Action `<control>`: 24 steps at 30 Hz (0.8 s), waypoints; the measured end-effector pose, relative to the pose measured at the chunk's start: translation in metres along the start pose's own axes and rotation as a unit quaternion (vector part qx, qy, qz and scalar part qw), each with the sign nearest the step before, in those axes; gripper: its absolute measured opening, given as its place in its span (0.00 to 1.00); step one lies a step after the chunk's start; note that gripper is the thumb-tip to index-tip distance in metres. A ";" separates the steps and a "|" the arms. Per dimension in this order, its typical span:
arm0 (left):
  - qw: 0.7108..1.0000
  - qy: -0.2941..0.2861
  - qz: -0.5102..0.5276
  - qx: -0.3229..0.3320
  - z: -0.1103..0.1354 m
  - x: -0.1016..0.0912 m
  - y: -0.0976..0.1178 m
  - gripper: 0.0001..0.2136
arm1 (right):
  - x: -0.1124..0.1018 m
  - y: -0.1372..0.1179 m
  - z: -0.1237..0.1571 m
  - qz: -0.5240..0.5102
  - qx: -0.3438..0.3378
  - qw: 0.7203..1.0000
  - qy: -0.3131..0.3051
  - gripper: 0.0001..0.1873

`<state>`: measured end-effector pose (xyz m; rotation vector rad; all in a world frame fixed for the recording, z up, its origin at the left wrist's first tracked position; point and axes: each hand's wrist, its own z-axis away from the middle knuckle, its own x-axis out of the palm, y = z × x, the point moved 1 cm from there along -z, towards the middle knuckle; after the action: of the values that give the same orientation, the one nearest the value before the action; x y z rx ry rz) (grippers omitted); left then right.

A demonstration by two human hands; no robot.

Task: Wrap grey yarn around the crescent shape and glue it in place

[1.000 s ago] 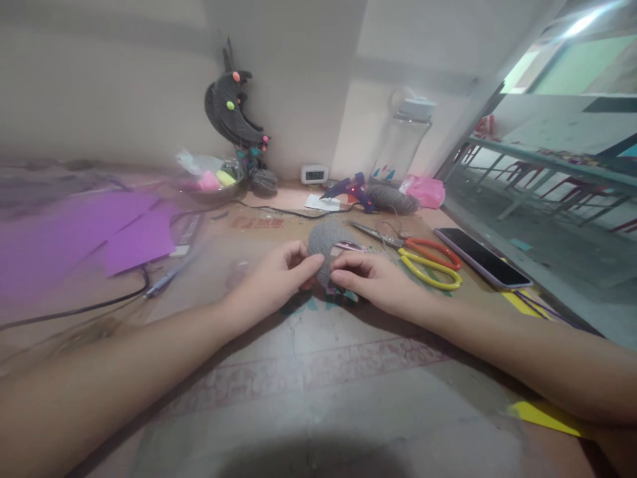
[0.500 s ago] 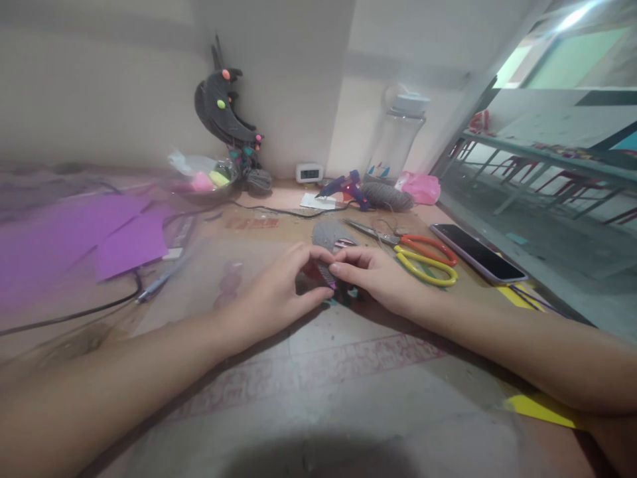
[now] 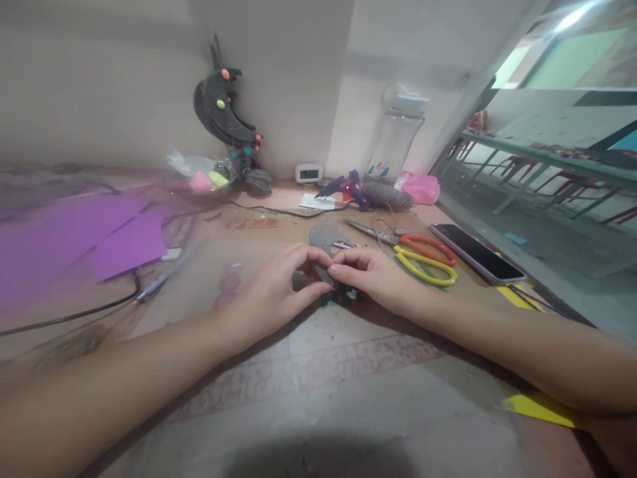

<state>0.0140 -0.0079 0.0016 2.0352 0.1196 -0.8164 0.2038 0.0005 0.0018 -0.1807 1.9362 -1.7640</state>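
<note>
In the middle of the table, my left hand point(image 3: 291, 282) and my right hand point(image 3: 365, 272) meet at their fingertips. Between them they pinch a small grey yarn-wrapped piece point(image 3: 326, 273), mostly hidden by the fingers. Dark bits and a little teal show below my right fingers. Just behind the fingertips lies a flat grey shape point(image 3: 323, 234), with a small shiny pinkish item point(image 3: 344, 245) beside it. To the right of my right hand rest scissors point(image 3: 425, 259) with one orange and one yellow handle.
Behind stand a glue gun point(image 3: 346, 189), grey yarn point(image 3: 388, 196), a clear bottle point(image 3: 395, 139), a small digital clock point(image 3: 308, 174) and a dark crescent decoration point(image 3: 219, 109). Purple sheets point(image 3: 129, 242) and a pen point(image 3: 159, 282) lie left. A phone point(image 3: 475, 252) lies near the right edge.
Both hands stay nearly in place, with the fingertips shifting very slightly on the grey piece. The purplish spot near the left thumb is less visible now.
</note>
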 end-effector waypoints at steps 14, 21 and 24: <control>0.992 0.025 0.104 -0.073 -0.001 0.001 -0.009 0.12 | -0.003 -0.002 0.001 0.050 -0.066 0.997 -0.002 0.15; 0.992 0.029 0.100 -0.072 -0.001 0.000 -0.008 0.13 | -0.002 -0.004 0.001 0.052 -0.061 0.997 0.003 0.18; 0.994 0.027 0.083 -0.063 0.000 -0.001 -0.008 0.13 | -0.002 -0.006 0.001 0.051 -0.060 0.997 0.000 0.19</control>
<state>0.0108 -0.0029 -0.0036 1.9200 0.0295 -0.6348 0.2049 -0.0005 0.0080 -0.1214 2.0149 -1.5844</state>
